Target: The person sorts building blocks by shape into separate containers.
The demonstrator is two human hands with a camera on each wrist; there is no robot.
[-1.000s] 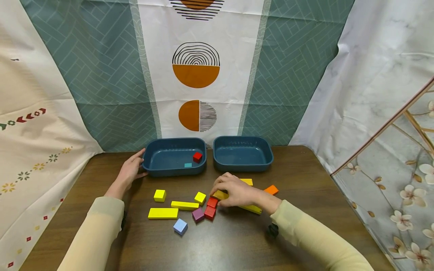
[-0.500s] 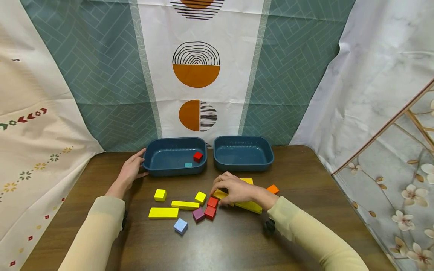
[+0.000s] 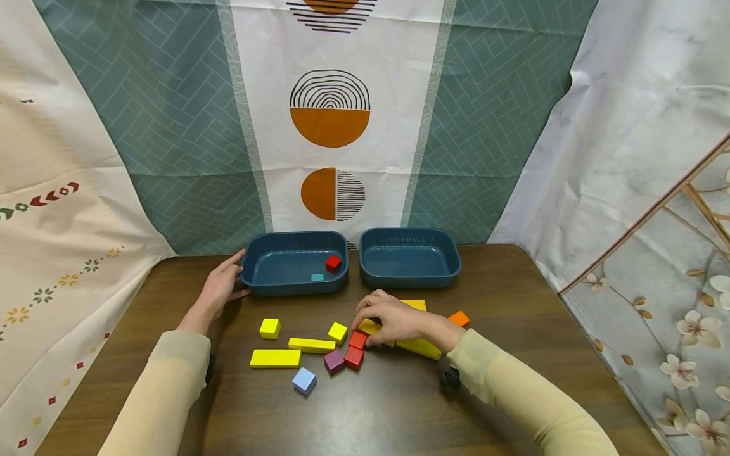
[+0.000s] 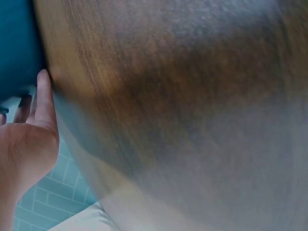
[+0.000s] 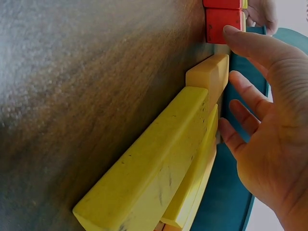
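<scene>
My right hand [image 3: 393, 316] reaches low over the blocks at the table's middle. Its thumb and index finger pinch a red cube [image 3: 357, 340]; in the right wrist view the thumb presses the red cube's side [image 5: 225, 25]. A second red cube [image 3: 353, 358] adjoins it, with a purple cube [image 3: 334, 361] beside that. Under the hand lie an orange-yellow block [image 3: 369, 326] and long yellow blocks [image 3: 419, 348], partly hidden. My left hand [image 3: 218, 285] rests with extended fingers against the left end of a blue bin [image 3: 296, 291].
Inside the left bin are a red cube [image 3: 333, 264] and a flat teal piece [image 3: 317, 277]. A second blue bin [image 3: 409, 282] stands to its right. Yellow blocks [image 3: 275, 358] and a light blue cube [image 3: 305, 381] lie front left; an orange block [image 3: 459, 318] lies right.
My right hand has shifted very slightly left at the red cube, and its forearm has swung a little toward the left. The left hand stays at the bin.
</scene>
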